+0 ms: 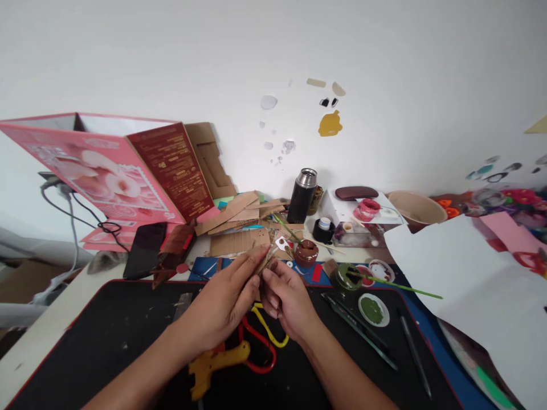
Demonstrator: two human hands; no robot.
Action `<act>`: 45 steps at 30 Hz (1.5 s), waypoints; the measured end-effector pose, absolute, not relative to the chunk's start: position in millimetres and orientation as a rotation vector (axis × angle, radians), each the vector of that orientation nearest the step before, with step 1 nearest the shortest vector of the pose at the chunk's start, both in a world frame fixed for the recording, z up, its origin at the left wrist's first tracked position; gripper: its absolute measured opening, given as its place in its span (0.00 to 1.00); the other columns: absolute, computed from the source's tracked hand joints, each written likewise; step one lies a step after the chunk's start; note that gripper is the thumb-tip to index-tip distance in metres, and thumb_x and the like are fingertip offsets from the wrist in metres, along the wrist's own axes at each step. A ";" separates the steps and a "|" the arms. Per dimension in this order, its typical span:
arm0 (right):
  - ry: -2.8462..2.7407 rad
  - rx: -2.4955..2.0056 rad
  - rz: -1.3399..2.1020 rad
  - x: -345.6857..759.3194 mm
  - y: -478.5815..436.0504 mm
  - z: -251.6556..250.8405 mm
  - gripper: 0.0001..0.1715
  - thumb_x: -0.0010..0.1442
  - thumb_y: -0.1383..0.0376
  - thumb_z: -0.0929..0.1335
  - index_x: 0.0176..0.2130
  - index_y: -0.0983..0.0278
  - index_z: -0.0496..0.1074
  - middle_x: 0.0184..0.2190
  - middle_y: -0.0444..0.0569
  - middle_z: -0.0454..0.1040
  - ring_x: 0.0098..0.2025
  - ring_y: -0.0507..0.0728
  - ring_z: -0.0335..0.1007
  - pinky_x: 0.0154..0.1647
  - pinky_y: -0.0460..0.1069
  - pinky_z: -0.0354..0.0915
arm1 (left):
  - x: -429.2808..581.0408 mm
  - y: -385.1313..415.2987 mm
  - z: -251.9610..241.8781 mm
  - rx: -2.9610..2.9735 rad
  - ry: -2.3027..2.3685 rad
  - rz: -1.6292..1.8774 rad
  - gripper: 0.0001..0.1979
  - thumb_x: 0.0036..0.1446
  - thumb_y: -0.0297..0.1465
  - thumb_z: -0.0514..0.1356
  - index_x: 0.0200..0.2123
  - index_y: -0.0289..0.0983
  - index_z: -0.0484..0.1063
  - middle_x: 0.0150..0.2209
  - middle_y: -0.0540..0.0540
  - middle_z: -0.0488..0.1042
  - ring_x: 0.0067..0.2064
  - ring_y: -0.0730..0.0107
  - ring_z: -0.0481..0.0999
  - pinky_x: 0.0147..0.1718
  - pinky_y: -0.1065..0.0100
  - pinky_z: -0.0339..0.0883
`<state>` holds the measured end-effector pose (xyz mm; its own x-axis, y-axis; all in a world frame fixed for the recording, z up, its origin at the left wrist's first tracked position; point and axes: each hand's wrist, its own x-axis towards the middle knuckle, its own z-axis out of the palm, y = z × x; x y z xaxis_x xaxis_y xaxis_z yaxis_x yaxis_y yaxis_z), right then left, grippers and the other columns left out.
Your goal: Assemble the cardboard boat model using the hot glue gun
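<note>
My left hand (pixel 228 299) and my right hand (pixel 288 296) meet over the front of the work mat. Between their fingertips is a small brown piece of cardboard (pixel 265 264), mostly covered by the fingers. The left fingers lie extended along it, with the thumb pressed below. My right thumb and curled fingers pinch its other side. Just beneath the hands lie scissors with red and yellow handles (pixel 273 342), their blades hidden. A yellow glue gun (pixel 217 364) rests below my left wrist.
Cardboard strips (pixel 239 213) pile up behind the hands, beside a black thermos (pixel 301 196). Open paint jars, brown (pixel 306 254) and green (pixel 348 277), stand near my right hand. A green-filled lid (pixel 374 310) and pens (pixel 361 330) lie rightward. A pink box (pixel 102 171) stands left.
</note>
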<state>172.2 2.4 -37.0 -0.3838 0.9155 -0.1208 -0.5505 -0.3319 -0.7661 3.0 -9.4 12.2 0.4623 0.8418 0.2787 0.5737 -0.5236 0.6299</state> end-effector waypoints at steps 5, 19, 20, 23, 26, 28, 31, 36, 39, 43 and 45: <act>-0.793 -0.689 1.864 172.7 2.8 -39.1 0.26 0.59 0.47 0.79 0.36 0.62 0.69 0.13 0.29 0.58 0.13 0.44 0.45 0.13 0.40 0.46 | 4.5 -10.0 14.9 2.263 1.200 0.780 0.28 0.77 0.32 0.49 0.77 0.43 0.57 0.73 0.39 0.66 0.72 0.54 0.68 0.69 0.50 0.67; -0.782 -0.681 1.871 173.1 3.2 -38.5 0.27 0.57 0.47 0.81 0.34 0.62 0.69 0.13 0.30 0.58 0.13 0.44 0.43 0.13 0.39 0.46 | 6.2 -11.5 18.3 2.282 1.218 0.756 0.28 0.77 0.33 0.48 0.77 0.43 0.57 0.74 0.41 0.66 0.72 0.54 0.68 0.68 0.51 0.67; -0.782 -0.678 1.870 173.0 3.1 -38.7 0.27 0.58 0.47 0.81 0.34 0.62 0.69 0.13 0.30 0.58 0.13 0.44 0.43 0.13 0.39 0.47 | 6.3 -11.3 18.2 2.277 1.214 0.755 0.28 0.78 0.34 0.48 0.77 0.44 0.57 0.74 0.41 0.66 0.72 0.54 0.68 0.69 0.51 0.67; -0.781 -0.668 1.871 173.3 2.6 -38.4 0.27 0.58 0.47 0.80 0.34 0.61 0.69 0.13 0.30 0.58 0.13 0.44 0.43 0.13 0.39 0.47 | 7.0 -10.8 18.3 2.261 1.196 0.761 0.28 0.78 0.34 0.48 0.78 0.46 0.54 0.74 0.43 0.65 0.73 0.54 0.66 0.69 0.51 0.66; -0.774 -0.670 1.870 173.8 2.1 -37.0 0.26 0.58 0.48 0.80 0.34 0.62 0.69 0.13 0.30 0.58 0.13 0.44 0.43 0.12 0.39 0.46 | 7.0 -11.0 18.3 2.249 1.184 0.760 0.29 0.78 0.34 0.48 0.78 0.47 0.52 0.75 0.42 0.64 0.74 0.55 0.65 0.70 0.50 0.64; -0.764 -0.672 1.870 173.9 2.1 -35.5 0.27 0.58 0.48 0.81 0.34 0.62 0.69 0.13 0.30 0.59 0.13 0.44 0.43 0.12 0.39 0.46 | 6.3 -11.7 17.8 2.248 1.181 0.749 0.29 0.78 0.35 0.48 0.78 0.45 0.52 0.76 0.41 0.62 0.75 0.56 0.64 0.71 0.50 0.63; -0.753 -0.665 1.875 173.9 2.2 -33.2 0.27 0.57 0.48 0.81 0.34 0.62 0.70 0.13 0.30 0.59 0.13 0.44 0.43 0.12 0.39 0.47 | 5.4 -12.5 15.9 2.243 1.179 0.749 0.29 0.78 0.35 0.49 0.78 0.45 0.52 0.76 0.40 0.61 0.75 0.56 0.64 0.71 0.50 0.62; -0.748 -0.663 1.882 173.5 1.7 -32.2 0.27 0.57 0.48 0.81 0.33 0.62 0.69 0.13 0.30 0.58 0.13 0.43 0.43 0.12 0.39 0.48 | 6.5 -12.5 13.4 2.183 1.209 0.783 0.32 0.77 0.35 0.51 0.79 0.48 0.45 0.76 0.40 0.62 0.72 0.55 0.68 0.68 0.50 0.67; -0.740 -0.669 1.886 173.2 1.7 -32.5 0.27 0.57 0.47 0.81 0.33 0.62 0.69 0.13 0.30 0.58 0.13 0.44 0.42 0.12 0.39 0.48 | 7.1 -13.4 14.4 2.135 1.244 0.781 0.29 0.76 0.36 0.52 0.77 0.45 0.52 0.72 0.37 0.68 0.69 0.53 0.74 0.65 0.51 0.71; -0.729 -0.677 1.885 172.9 1.4 -32.9 0.28 0.56 0.47 0.81 0.34 0.62 0.69 0.13 0.30 0.58 0.13 0.43 0.42 0.12 0.39 0.48 | 7.2 -15.0 16.4 2.114 1.242 0.795 0.23 0.76 0.36 0.52 0.70 0.44 0.60 0.67 0.37 0.73 0.63 0.54 0.79 0.61 0.53 0.74; -0.733 -0.675 1.884 172.9 1.0 -33.0 0.28 0.56 0.47 0.81 0.34 0.62 0.70 0.13 0.29 0.58 0.13 0.43 0.42 0.12 0.39 0.47 | 7.3 -15.2 16.7 2.117 1.241 0.795 0.22 0.76 0.36 0.52 0.70 0.44 0.60 0.67 0.36 0.73 0.63 0.54 0.79 0.61 0.53 0.74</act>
<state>172.9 1.0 -33.0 -0.3779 0.9156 -0.1375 -0.5822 -0.3505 -0.7336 7.3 -15.2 16.7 0.3973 0.8932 0.2107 0.5645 -0.4189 0.7112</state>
